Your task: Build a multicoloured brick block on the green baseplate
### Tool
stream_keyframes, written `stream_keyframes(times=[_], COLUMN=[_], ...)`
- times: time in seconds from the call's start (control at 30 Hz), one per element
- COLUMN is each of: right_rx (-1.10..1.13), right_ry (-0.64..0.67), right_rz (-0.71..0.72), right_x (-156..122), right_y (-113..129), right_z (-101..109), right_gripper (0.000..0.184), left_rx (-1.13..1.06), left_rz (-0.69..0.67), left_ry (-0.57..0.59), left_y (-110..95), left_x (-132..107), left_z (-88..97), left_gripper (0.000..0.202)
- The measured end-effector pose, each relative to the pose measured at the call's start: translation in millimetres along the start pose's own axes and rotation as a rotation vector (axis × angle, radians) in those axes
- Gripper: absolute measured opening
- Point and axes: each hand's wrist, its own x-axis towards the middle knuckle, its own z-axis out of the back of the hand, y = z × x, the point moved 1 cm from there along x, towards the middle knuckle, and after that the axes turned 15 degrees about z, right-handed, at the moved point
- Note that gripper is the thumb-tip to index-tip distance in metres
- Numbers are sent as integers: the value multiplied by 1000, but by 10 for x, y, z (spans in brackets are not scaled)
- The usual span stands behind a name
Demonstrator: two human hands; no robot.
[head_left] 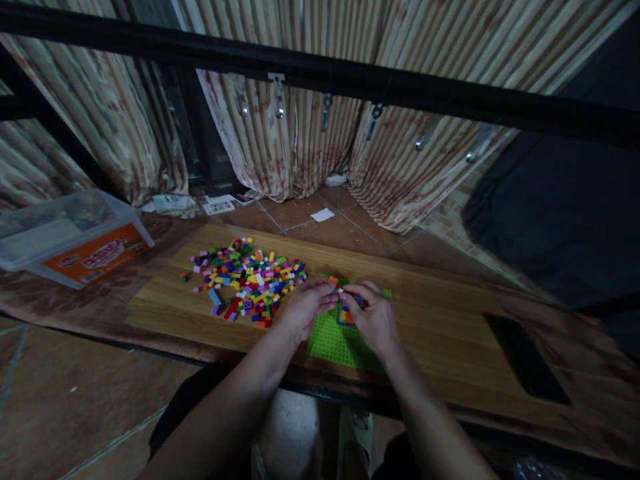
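My left hand [309, 307] and my right hand [374, 315] meet over a green studded baseplate [333, 343]. Closed fingers of the left hand hold small building bricks [333, 283], orange and pale in colour. The thumb and forefinger of my right hand pinch at the same small bricks; exactly what sits between them is partly hidden. Beneath the right hand, a low brick build [345, 316] with blue edges and orange parts rests on the baseplate, partly covered by the fingers. A loose pile of multicoloured bricks [257, 280] spreads out left of the baseplate.
A wooden board [430, 333] lies under everything. At its right end is a flat black object [526, 359]. A clear plastic bin [75, 240] with an orange label stands at far left. A dark metal bar [310, 67] crosses above, before striped curtains [280, 147].
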Motion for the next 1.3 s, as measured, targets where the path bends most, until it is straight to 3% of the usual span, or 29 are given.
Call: stream_keyframes(times=[0.4, 1.0, 1.3], right_rx=[-346, -178, -145], right_ry=[9, -152, -72], right_rz=[193, 117, 129], right_x=[-29, -77, -68], right_y=[53, 69, 22], right_z=[-55, -114, -75], right_gripper=[22, 17, 19], left_rx=[-63, -57, -133], left_rz=[56, 0, 36], left_ry=[69, 24, 69], left_y=[-8, -11, -22], left_x=[-49, -84, -91], left_z=[-52, -100, -55], left_gripper=[12, 11, 7])
